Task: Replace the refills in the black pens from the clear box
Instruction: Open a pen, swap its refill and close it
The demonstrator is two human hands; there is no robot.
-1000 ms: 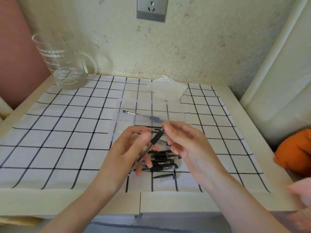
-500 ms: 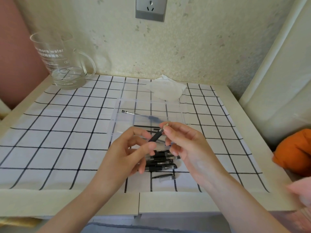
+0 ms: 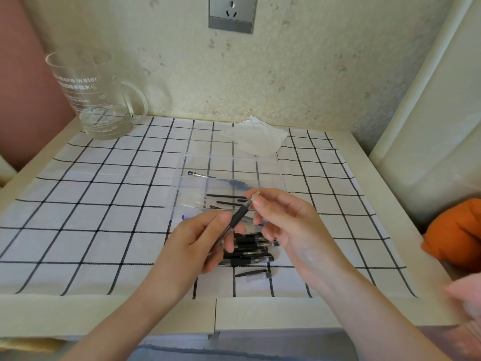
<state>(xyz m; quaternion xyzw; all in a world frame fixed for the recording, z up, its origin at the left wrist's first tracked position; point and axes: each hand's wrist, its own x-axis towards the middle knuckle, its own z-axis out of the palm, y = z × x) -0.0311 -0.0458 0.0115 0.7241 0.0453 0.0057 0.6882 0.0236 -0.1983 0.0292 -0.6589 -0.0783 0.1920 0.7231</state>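
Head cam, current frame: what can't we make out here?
Head view only:
1. The pen: lower barrel behind the left hand, tip pinched inside the right hand.
2. The pile of pens: partly under both hands, count unclear.
3. The refills in the clear box: thin, blurred, count unclear.
4. The orange thing: cut off by the right edge.

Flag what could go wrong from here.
1. The right hand pinches only the small tip of the pen above the box; if the tip slips free, it may drop among the refills.
2. The loose cap lies near the front edge of the table and could roll off.
3. The pile looks unsorted, so done and undone pens may get mixed.
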